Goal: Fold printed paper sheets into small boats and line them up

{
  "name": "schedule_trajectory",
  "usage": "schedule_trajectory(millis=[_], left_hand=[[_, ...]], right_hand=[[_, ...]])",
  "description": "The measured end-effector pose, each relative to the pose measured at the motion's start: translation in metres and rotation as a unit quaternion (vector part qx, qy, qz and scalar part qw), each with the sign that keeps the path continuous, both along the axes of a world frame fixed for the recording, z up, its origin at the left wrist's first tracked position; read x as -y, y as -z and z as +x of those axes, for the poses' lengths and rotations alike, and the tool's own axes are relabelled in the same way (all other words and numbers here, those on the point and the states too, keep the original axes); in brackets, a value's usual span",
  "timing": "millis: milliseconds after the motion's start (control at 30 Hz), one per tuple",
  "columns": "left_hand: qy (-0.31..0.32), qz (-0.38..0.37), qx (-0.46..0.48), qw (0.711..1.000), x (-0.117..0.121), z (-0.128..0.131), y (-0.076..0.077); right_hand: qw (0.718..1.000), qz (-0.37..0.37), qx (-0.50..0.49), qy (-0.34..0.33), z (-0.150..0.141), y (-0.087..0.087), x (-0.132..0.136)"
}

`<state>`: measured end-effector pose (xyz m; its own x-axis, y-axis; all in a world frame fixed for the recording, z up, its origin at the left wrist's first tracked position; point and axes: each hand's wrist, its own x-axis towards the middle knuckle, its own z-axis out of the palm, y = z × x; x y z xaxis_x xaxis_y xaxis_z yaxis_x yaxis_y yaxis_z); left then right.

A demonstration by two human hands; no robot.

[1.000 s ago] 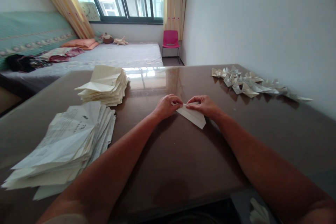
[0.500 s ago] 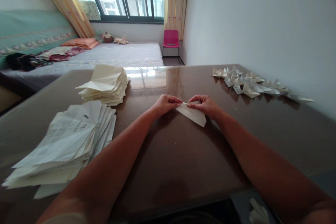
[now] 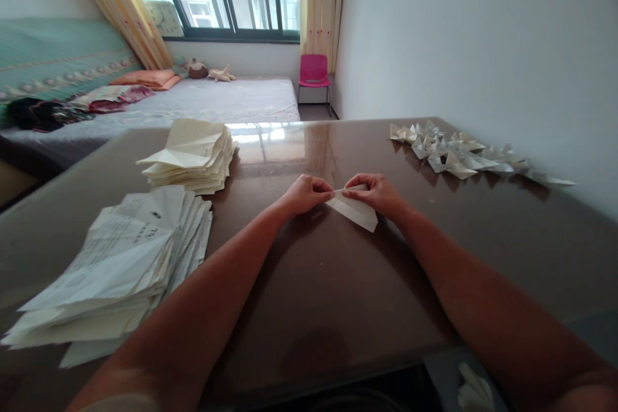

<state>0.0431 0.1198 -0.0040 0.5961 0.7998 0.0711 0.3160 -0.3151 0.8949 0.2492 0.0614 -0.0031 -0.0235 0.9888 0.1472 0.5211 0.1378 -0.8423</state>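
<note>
A folded piece of white paper [image 3: 356,211] is held between my two hands, over the middle of the brown table. My left hand [image 3: 309,193] pinches its upper left end between thumb and fingertips. Along the top edge, my right hand [image 3: 374,193] grips the paper with the thumb on the near side and the fingers curled behind. The paper's wider end slants down toward me on the right. Parts of its upper edge are hidden by my fingers.
At left lie a stack of printed sheets [image 3: 120,257] and, behind it, a stack of cream sheets [image 3: 193,154]. Several folded paper shapes [image 3: 454,153] sit at the right, near the wall. Beyond the glossy table [image 3: 309,309] are a bed [image 3: 241,100] and a pink chair [image 3: 313,72].
Both hands stay nearly in place on the paper. The fingertips have shifted slightly along its top edge, which now looks straighter and flatter. The view has moved very slightly.
</note>
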Motion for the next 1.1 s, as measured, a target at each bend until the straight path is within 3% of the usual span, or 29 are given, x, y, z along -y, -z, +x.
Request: schedule_trajectory(millis=[100, 167, 333, 500, 800, 1100], left_hand=[[0.002, 0.012, -0.009, 1.000, -0.0002, 0.0002, 0.0013], [0.009, 0.023, -0.019, 1.000, -0.0003, 0.0006, 0.0027], [0.024, 0.070, -0.083, 0.994, 0.0016, 0.0019, 0.0015], [0.011, 0.098, -0.135, 0.986, 0.0033, 0.0034, -0.0001], [0.012, 0.092, -0.147, 0.985, 0.0014, 0.0022, -0.0007], [0.039, 0.105, -0.139, 0.984, 0.0025, 0.0023, -0.0011]], right_hand=[[0.985, 0.124, 0.117, -0.026, -0.0012, 0.0002, -0.0009], [0.971, 0.160, 0.172, -0.045, -0.0032, 0.0013, -0.0012], [0.965, 0.134, 0.217, -0.069, -0.0068, 0.0052, -0.0030], [0.969, 0.096, 0.198, -0.112, -0.0050, 0.0074, -0.0064], [0.966, 0.072, 0.227, -0.099, -0.0018, 0.0073, -0.0066], [0.973, 0.079, 0.180, -0.118, -0.0019, 0.0004, -0.0014]])
